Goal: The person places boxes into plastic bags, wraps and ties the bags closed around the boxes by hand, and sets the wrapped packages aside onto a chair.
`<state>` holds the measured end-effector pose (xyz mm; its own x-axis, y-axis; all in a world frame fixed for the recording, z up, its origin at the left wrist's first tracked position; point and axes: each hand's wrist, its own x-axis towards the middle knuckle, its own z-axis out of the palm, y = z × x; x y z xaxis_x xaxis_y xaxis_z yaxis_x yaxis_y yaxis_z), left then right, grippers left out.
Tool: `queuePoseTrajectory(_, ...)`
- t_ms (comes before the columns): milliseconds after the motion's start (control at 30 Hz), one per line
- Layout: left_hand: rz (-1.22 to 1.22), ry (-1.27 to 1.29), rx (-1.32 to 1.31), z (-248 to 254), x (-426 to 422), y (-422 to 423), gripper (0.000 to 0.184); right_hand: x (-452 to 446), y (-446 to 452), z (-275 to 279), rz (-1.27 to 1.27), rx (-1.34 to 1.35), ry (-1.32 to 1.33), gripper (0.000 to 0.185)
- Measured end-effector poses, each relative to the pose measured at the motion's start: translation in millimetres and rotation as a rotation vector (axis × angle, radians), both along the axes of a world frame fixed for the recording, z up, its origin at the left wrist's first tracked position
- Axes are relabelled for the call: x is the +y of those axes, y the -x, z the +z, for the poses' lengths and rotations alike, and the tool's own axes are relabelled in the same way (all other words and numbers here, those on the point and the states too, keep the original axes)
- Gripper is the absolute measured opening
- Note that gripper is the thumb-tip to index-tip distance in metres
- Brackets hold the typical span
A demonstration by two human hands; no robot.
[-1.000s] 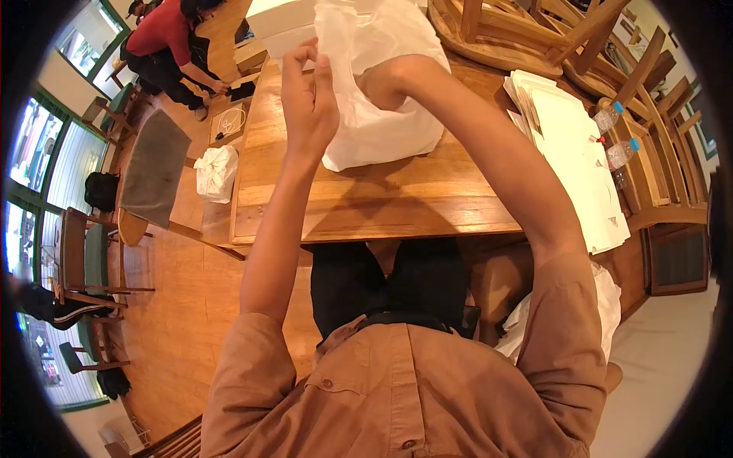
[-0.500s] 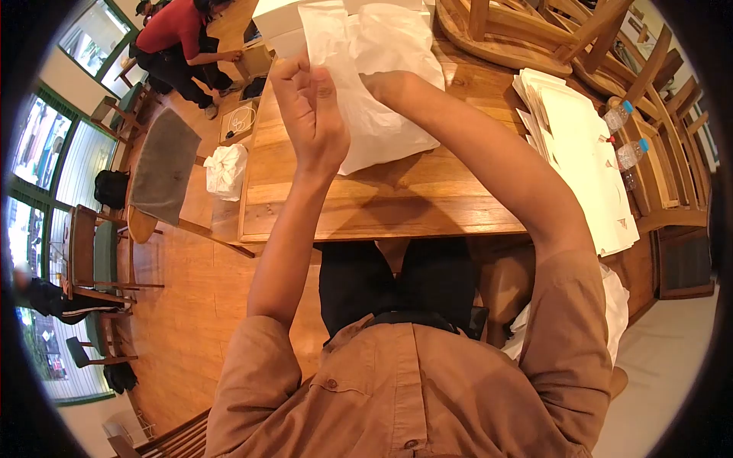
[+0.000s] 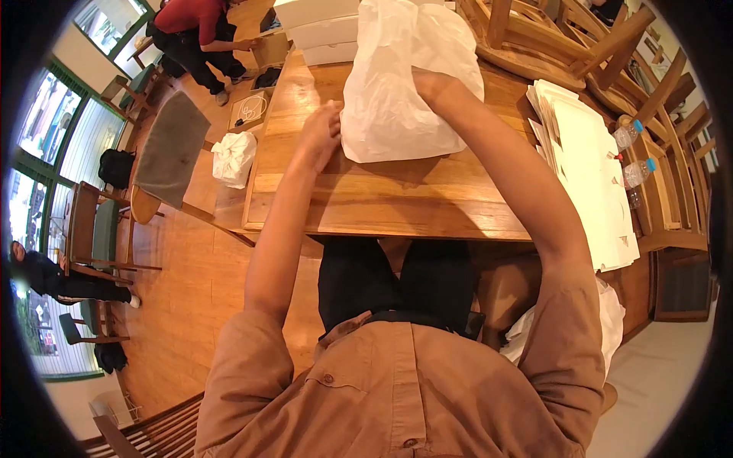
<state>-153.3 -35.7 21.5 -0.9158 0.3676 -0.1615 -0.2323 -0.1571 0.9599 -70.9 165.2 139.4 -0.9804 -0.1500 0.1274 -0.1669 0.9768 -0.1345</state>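
Note:
A white plastic bag (image 3: 385, 114) stands upright on the wooden table (image 3: 366, 202), its top puffed open. My right hand (image 3: 434, 85) reaches into the bag's right side, and its fingers are hidden by the plastic. Against the bag's left edge is my left hand (image 3: 324, 131), with curled fingers; whether they pinch the plastic is not clear. What the bag contains cannot be seen.
White boxes (image 3: 328, 34) are stacked behind the bag. Flat white cartons (image 3: 584, 168) and bottles (image 3: 637, 173) lie at right, near upturned chairs (image 3: 527, 65). A wrapped white bundle (image 3: 234, 159) sits at left. A person in red (image 3: 191, 23) bends at upper left.
My left hand has lowered from in front of the bag to its left side. The bag looks fuller and more upright, and my right hand stays inside it. The view has shifted slightly.

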Motion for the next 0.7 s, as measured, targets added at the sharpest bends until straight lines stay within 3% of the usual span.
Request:
queuePoseTrajectory(67, -0.366, -0.233, -0.206, -0.8, 1.7, -6.2, 0.043, 1.5, -2.6, 0.4, -0.004, -0.017, 0.005, 0.047)
queuePoseTrajectory(533, -0.343, -0.251, -0.153, -9.3, 31.2, -2.1, 0.03, 1.8, -8.7, -1.1, -0.025, -0.078, 0.019, 0.048)
queuePoseTrajectory(600, 0.028, 0.031, 0.299, -14.6, 37.9, -9.3, 0.033, 0.5, -8.4, -2.3, -0.025, -0.082, 0.019, 0.048)
queuePoseTrajectory(633, 0.031, 0.031, 0.298, -14.8, 37.1, -8.9, 0.033, -0.9, -7.9, -2.7, -0.023, -0.085, 0.019, 0.048)
queuePoseTrajectory(700, 0.126, 0.138, 0.572, -10.9, 36.4, -8.0, 0.04, -1.6, -7.7, -3.1, -0.026, -0.084, 0.018, 0.048)
